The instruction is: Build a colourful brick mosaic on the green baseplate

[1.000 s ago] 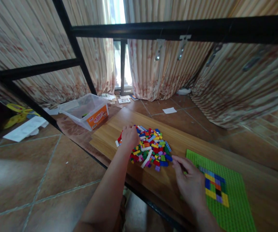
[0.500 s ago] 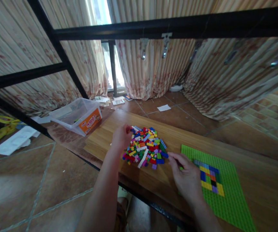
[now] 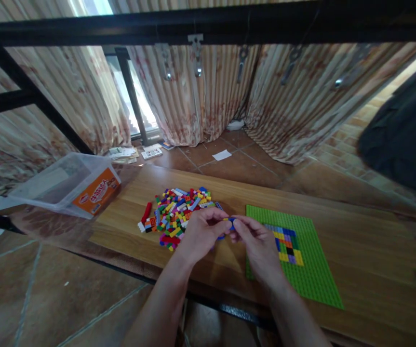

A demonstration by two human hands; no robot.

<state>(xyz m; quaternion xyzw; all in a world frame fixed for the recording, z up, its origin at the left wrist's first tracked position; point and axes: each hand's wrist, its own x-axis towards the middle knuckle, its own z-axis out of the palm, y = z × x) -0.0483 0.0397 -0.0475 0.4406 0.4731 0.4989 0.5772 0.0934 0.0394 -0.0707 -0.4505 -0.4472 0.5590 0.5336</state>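
Observation:
My left hand (image 3: 201, 231) and my right hand (image 3: 260, 243) meet over the table, fingertips pinched together. Between them is a small blue toy brick (image 3: 232, 222), gripped from both sides and partly hidden by the fingers. A sliver of yellow shows at the left fingertips; whether it is a separate brick I cannot tell. Behind and left of my left hand spreads a pile of mixed coloured bricks (image 3: 173, 207). Right of my right hand lies a green baseplate (image 3: 318, 274), bearing a flat patch of multicoloured bricks (image 3: 289, 248), partly covered by that hand.
A clear plastic box (image 3: 59, 193) with an orange label stands at the left end of the wooden table (image 3: 367, 250). A black metal bar (image 3: 229, 29) with hanging clips crosses above. Papers lie on the tiled floor beyond, and a dark shape (image 3: 406, 125) is at right.
My hands have come together at the pile's right side; the left moved right from the pile's far left. The blue brick is now between them. The view has shifted right.

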